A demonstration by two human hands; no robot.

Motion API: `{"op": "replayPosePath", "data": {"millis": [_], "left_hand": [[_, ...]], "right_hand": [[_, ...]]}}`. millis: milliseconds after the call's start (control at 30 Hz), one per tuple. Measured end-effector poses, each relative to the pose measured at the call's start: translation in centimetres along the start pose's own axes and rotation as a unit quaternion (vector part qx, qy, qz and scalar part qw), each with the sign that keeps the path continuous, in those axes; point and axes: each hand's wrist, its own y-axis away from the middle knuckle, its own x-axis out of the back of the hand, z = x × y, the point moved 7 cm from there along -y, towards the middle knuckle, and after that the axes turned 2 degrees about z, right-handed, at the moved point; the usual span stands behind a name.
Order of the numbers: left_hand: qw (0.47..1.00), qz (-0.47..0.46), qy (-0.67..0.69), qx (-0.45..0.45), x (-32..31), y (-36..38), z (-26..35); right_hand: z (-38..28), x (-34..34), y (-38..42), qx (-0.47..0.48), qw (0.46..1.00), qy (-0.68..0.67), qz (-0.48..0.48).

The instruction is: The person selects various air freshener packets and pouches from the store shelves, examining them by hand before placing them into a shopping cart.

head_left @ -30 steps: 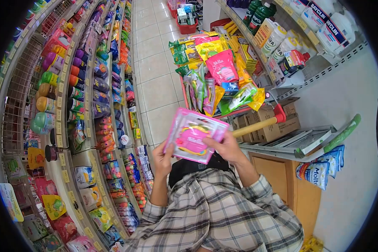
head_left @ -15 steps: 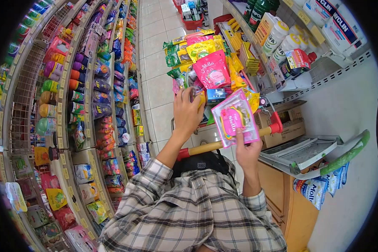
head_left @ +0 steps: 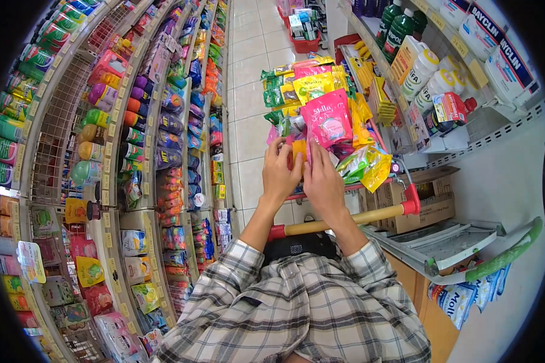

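My left hand (head_left: 280, 172) is at the near end of the loaded shopping cart, its fingers curled against a small yellow-orange packet (head_left: 298, 147). Close beside it, my right hand (head_left: 324, 184) grips a flat pink packet (head_left: 310, 148), now seen nearly edge-on. Both packets stand side by side between my hands, partly covered by fingers. Just beyond lies a large pink Stella pouch (head_left: 327, 118) on the pile. A yellow Stella pouch (head_left: 313, 88) rests farther back, and a green-and-yellow pouch (head_left: 366, 166) is right of my right hand.
The cart's wooden handle (head_left: 345, 219) crosses in front of me. Packed shelves (head_left: 112, 181) line the left. Bottles such as the white one (head_left: 420, 74) fill the right shelf. A folded metal step stool (head_left: 460, 233) and a cardboard box (head_left: 427, 206) are at the right.
My right hand has moved left and forward, turning the pink packet from face-up to edge-on beside my left hand. The blue box is now out of sight. The view has shifted slightly.
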Motion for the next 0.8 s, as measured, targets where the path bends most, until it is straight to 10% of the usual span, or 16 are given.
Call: {"op": "replayPosePath", "data": {"millis": [400,533,667,800], "left_hand": [[0.986,0.014,0.144,0.087,4.5,4.0,-2.1],[0.984,0.046,0.11,0.135,7.4,8.3,-5.6],[0.959,0.124,0.085,0.239,14.8,13.3,-9.7],[0.927,0.253,0.021,0.277,23.1,17.4,-11.5]], "right_hand": [[2.9,-0.1,-1.8,-0.019,1.0,-0.024,0.005],[1.8,2.2,-1.1,-0.155,0.962,-0.225,0.016],[-3.1,2.2,1.1,0.034,0.976,-0.202,0.071],[-9.9,-2.5,4.1,0.18,0.95,-0.237,-0.088]]}}
